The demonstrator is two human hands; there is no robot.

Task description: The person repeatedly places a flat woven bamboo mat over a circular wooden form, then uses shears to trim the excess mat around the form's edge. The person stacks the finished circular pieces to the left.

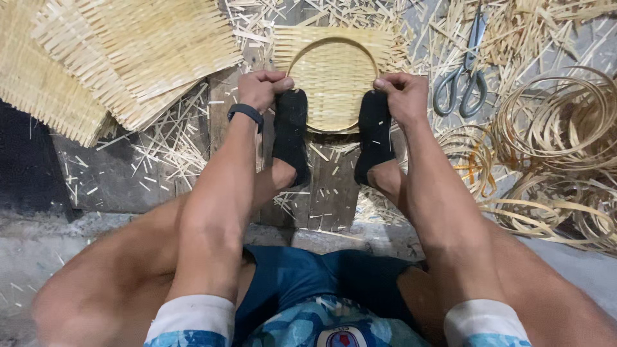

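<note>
Your knees and blue shorts [302,283] fill the bottom of the view; you're sitting on a grey concrete floor [38,257] with both feet in black socks [290,132] planted on a dark wooden board [331,193]. Left hand [260,88], black wristband [245,112] on it, has its fingers curled and pinching the left rim of the bamboo hoop [331,46]. Right hand [403,95] is clamped the same way on the right rim. Hoop lies pressed onto a square woven bamboo mat [333,77] at the board's far end, between your toes. Stacked woven mats [116,58] sit at the floor's far-left corner. Grey-handled scissors [464,71] lie just right of your right hand. Coiled bamboo strip rings [559,128] pile along the right edge. Bamboo offcuts [173,148] litter the floor everywhere.
</note>
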